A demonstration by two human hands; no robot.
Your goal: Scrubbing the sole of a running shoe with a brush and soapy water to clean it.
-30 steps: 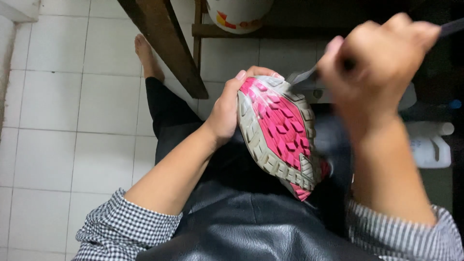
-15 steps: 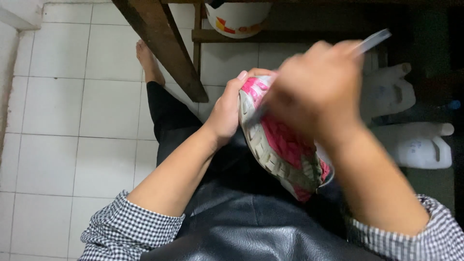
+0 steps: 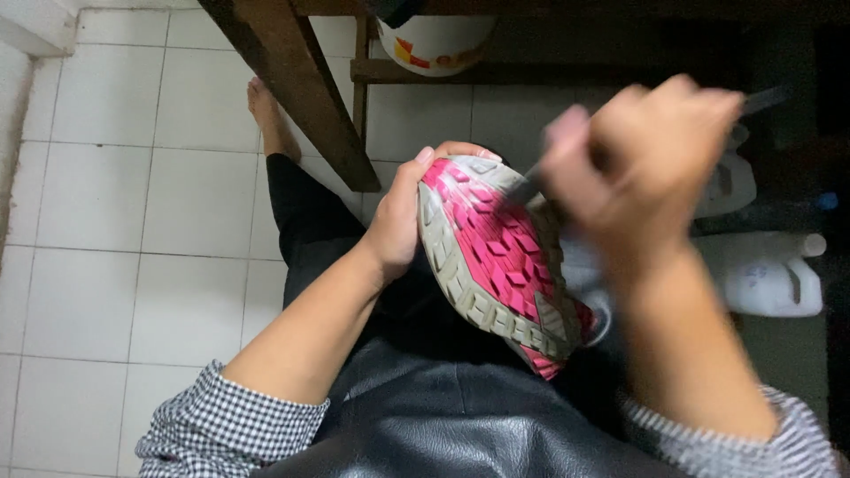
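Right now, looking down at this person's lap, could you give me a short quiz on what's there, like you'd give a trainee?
1. True or false: the shoe is turned sole up.
2. Which of the hands grips the shoe by its edge? A) left hand B) right hand C) neither
3. Fill in: the right hand is closed around a thin dark ____ whose tip meets the pink tread.

Key:
1. True. The pink and grey sole faces the camera.
2. A. The left hand wraps the shoe's side, over the black apron.
3. Tool. It is blurred, so its exact kind cannot be told.
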